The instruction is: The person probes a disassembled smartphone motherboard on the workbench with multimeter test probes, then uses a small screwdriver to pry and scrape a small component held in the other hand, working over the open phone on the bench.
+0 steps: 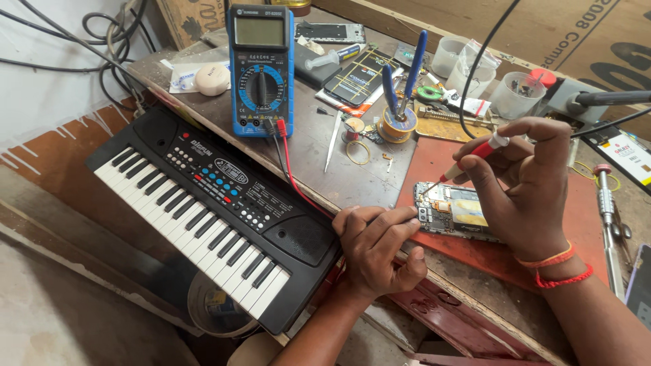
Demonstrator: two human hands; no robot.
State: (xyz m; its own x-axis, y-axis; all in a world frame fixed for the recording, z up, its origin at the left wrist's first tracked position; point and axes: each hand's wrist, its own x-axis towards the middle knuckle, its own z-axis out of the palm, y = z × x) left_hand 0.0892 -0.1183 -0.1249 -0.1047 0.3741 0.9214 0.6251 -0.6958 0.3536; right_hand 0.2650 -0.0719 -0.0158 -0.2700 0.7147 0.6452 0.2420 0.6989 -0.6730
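An opened phone (453,211) with its circuit board bare lies on a red mat (583,224) at the bench's front edge. My right hand (525,183) grips a red probe (475,154) like a pen, its tip touching the phone's upper left corner. My left hand (376,247) rests on the bench edge, fingers curled, fingertips pressing the phone's left end. A red and a black lead (288,163) run from a blue multimeter (261,68) standing at the back.
A black toy keyboard (203,203) leans against the bench on the left. Blue-handled pliers (400,81), a solder spool (397,125), tweezers (332,142), plastic cups (451,57), a second phone (356,74) and a screwdriver (607,210) clutter the worktop.
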